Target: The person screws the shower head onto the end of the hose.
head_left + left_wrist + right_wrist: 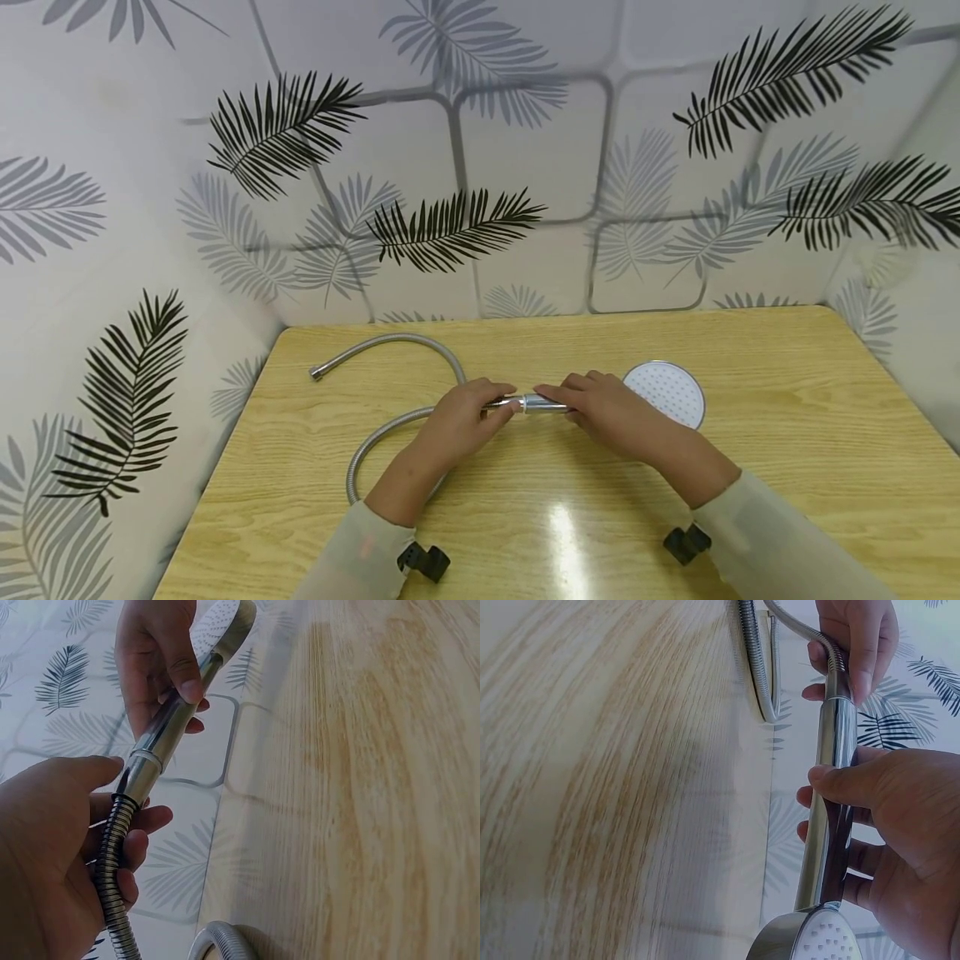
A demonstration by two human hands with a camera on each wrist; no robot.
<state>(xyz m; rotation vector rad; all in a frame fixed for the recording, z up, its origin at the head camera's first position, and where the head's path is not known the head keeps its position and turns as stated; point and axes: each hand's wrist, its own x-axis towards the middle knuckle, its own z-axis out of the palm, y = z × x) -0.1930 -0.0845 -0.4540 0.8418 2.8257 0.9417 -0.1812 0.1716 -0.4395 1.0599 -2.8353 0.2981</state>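
Over the table [795, 408] (wall [536, 154] behind), left fingers [155, 817] pinch hose [109, 862], right fingers [866, 857] shower handle [821, 847]

A wood-grain table [795, 408] carries a metal hose [405, 337].

left forearm [408, 485] and right forearm [697, 471] angled inward. left hand [465, 419] gripped, thumb opposing curled fingers; right hand [606, 410] gripped just opposite, fingers curled too, fingertips near the left's.
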